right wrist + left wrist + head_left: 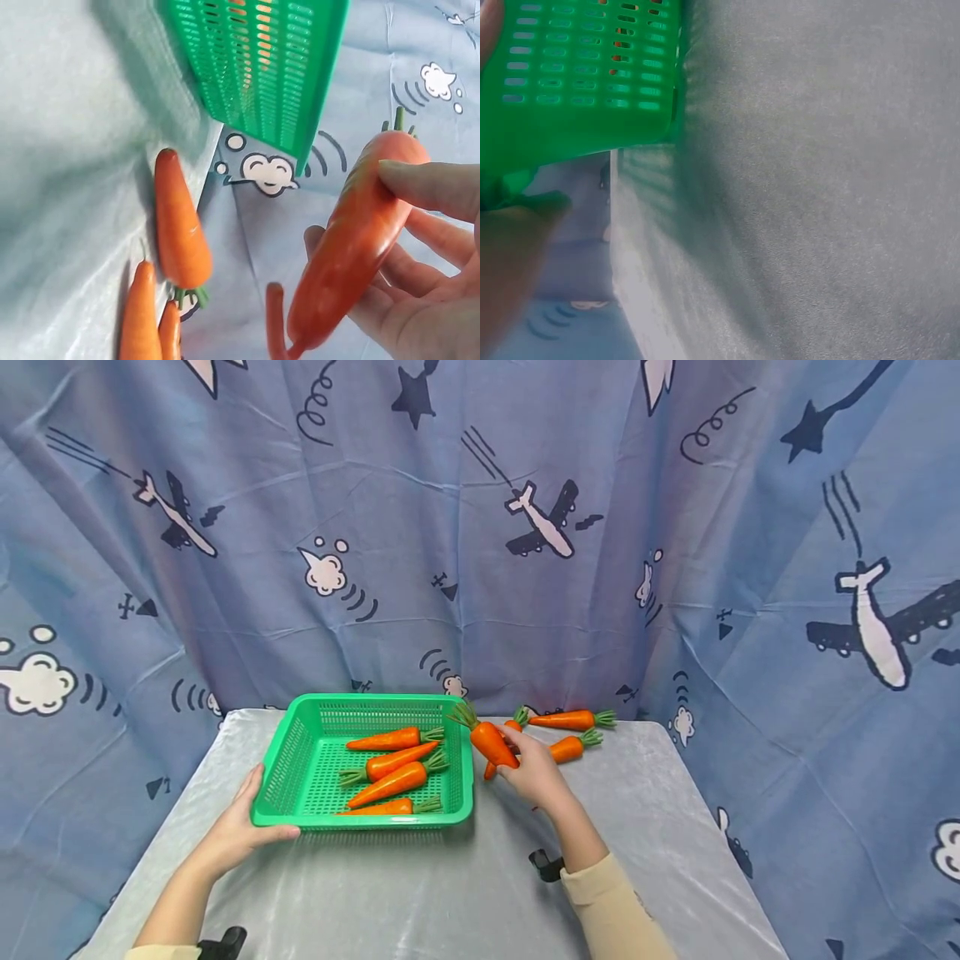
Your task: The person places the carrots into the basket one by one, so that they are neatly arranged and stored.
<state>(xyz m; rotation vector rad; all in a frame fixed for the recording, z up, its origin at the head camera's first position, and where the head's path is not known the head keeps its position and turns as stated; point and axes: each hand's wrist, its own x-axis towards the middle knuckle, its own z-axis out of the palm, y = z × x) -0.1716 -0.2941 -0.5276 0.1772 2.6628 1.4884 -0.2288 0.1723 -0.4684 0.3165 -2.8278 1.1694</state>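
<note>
Broadly, a blue patterned curtain (405, 643) hangs behind the green basket (352, 821), which sits on a cloth-covered table (360, 893). At the basket's near left corner, the left hand (234, 831) rests with extended fingers against its side, thumb along its front. Beside its right rim, the right hand (536, 772) has its fingers curled round a raised carrot (492, 744). Four carrots (392, 783) lie inside the basket; three more (572, 720) lie right of it.

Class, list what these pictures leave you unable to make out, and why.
Head view: nearest carrot in the green basket, lower side hidden by front rim.
Left wrist view: left hand, blurred, cut off by the left edge.
Right wrist view: right hand, cut off by the right edge.
</note>
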